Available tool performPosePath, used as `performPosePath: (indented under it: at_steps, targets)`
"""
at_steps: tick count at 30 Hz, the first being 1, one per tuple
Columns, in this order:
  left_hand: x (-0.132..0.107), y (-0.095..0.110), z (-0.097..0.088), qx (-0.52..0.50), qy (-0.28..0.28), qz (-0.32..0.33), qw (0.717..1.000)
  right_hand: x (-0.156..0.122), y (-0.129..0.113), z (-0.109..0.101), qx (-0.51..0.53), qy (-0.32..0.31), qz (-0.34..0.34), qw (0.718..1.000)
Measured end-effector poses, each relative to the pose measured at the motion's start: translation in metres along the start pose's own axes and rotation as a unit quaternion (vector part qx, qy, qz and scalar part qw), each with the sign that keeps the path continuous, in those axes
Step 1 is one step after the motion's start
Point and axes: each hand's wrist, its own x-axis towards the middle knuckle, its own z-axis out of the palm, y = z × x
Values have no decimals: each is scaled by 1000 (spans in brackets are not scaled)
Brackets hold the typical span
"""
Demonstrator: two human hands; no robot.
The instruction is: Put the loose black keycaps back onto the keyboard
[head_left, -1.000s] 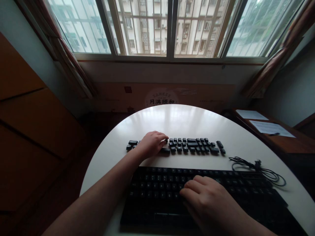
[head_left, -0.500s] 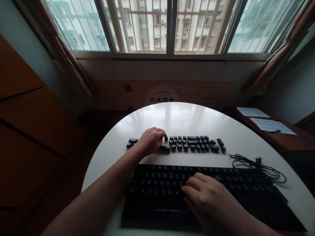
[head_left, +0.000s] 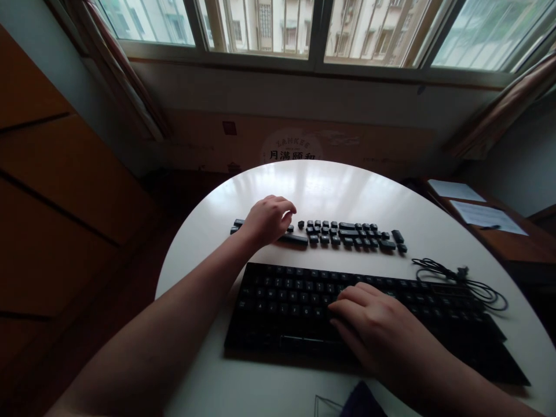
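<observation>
A black keyboard [head_left: 304, 301] lies on the round white table [head_left: 330, 191] in front of me. Beyond it, several loose black keycaps [head_left: 347, 234] are laid out in rows. My left hand [head_left: 267, 220] hovers over the left part of those rows with its fingers curled, fingertips close to a long keycap [head_left: 295, 239]; whether it pinches a cap is hidden. My right hand [head_left: 369, 327] rests palm down on the middle of the keyboard, fingers stretched out flat over the keys.
The keyboard's coiled black cable [head_left: 460, 281] lies at the right. A dark wooden side desk [head_left: 516, 243] with sheets of paper [head_left: 486, 214] stands to the right. A window, curtains and a printed cardboard box [head_left: 295, 150] are behind the table; wooden panels are left.
The view has tilted down, so everything sits higher in the picture. My left hand has lifted slightly off the keycap rows; my right hand stays on the keyboard.
</observation>
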Motion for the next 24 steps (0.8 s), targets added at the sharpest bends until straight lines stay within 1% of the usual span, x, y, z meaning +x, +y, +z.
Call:
performPosePath:
  at_steps: [5,8,12,20,24]
  targets:
    - [0,2,-1,-2,6,-4,1000,-1,-6,5,-61,12,-17,998]
    - [-1,3,-1,-6,2,-2,1000,-2,-9,7,-75,18,-24,997]
    - [-2,1,-2,-7,5,-7,1000,-2,-9,8,-61,21,-28,997]
    - [-3,1,-9,-11,9,-24,1000,-4,0,0,6,-14,16,1000]
    - [-3,2,-11,-9,15,-27,999,-6,7,-4,25,-1,22,999]
